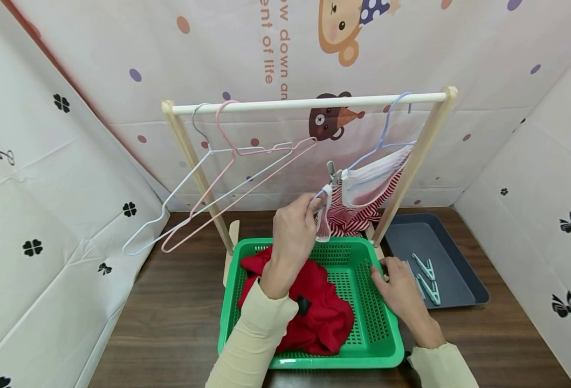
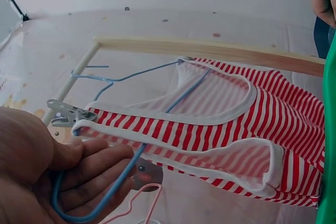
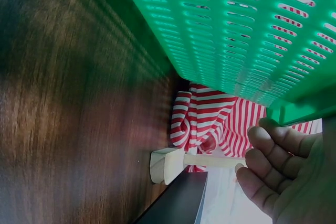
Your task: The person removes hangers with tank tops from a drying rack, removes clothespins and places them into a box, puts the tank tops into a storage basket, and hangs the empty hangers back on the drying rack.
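Here, backdrop (image 1: pixel 193 59) reads "of life" — left hand (image 1: pixel 292 231) grips hanger (image 2: pixel 129 167); relaxed right hand (image 1: pixel 403 286) touches basket (image 1: pixel 334 362).

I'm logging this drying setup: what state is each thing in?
Blue hanger: hooked on the rail
Striped shirt: on the blue hanger, lower part bunched
Gray clip: clamped on the shirt
Pink hanger: hooked, bare
White hanger: hooked, bare
Green basket: upright
Red garment: crumpled in the basket
Tray: holding clothespins
Left hand: gripping the blue hanger's end
Right hand: touching the basket rim
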`<state>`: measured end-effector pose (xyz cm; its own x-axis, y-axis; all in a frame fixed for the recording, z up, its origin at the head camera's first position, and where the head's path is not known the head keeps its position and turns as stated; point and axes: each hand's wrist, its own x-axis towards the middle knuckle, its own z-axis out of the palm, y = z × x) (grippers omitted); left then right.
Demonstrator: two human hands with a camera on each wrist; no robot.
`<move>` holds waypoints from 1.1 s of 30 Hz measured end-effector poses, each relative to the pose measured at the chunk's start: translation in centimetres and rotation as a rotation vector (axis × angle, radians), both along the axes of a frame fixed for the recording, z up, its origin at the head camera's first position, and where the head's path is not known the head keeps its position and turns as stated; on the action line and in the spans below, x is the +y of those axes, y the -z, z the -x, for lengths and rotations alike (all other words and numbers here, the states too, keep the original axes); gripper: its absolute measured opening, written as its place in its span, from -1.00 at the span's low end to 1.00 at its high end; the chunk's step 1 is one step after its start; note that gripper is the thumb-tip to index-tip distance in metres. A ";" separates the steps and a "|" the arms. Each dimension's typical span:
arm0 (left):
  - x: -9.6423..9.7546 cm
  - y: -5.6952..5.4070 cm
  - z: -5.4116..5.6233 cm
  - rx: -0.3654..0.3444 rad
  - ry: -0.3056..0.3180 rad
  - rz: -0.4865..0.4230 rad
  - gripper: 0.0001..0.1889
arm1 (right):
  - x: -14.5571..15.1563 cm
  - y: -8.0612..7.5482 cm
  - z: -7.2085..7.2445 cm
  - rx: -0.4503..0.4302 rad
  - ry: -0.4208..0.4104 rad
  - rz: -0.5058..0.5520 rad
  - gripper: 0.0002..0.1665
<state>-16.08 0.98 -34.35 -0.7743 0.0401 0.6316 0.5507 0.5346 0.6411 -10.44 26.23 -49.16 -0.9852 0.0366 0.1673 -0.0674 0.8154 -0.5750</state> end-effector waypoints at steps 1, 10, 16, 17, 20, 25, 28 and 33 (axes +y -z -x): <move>0.0 0.0 0.0 0.010 -0.004 -0.013 -0.84 | 0.0 0.0 0.0 0.001 -0.001 0.002 -0.66; -0.8 -0.3 0.4 0.145 -0.024 -0.077 -0.86 | -0.1 -0.2 0.1 0.003 -0.001 0.003 -0.67; -1.5 -0.8 0.6 0.176 -0.030 -0.075 -0.85 | -0.1 -0.2 0.1 0.007 -0.002 0.014 -0.67; -1.6 -0.9 0.5 0.178 -0.026 -0.075 -0.84 | -0.1 -0.2 0.1 0.006 -0.002 0.016 -0.67; -2.0 -1.2 0.4 0.178 -0.001 -0.092 -0.84 | -0.1 -0.1 0.0 -0.003 0.001 0.022 -0.66; -3.1 -1.4 0.1 0.187 0.038 -0.130 -0.84 | 0.0 -0.1 -0.1 -0.021 0.003 0.027 -0.64; -4.0 -1.3 -0.1 0.197 0.024 -0.138 -0.84 | 0.0 -0.1 -0.1 -0.024 0.002 0.033 -0.64; -5.3 -0.8 -0.4 0.217 -0.013 -0.141 -0.85 | 0.0 -0.1 -0.1 -0.022 0.003 0.033 -0.65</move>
<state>-15.71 -4.27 -33.60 -0.6197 -0.0695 0.7818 0.6771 0.4565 0.5772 -10.38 26.24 -49.11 -0.9886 0.0441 0.1439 -0.0522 0.7963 -0.6027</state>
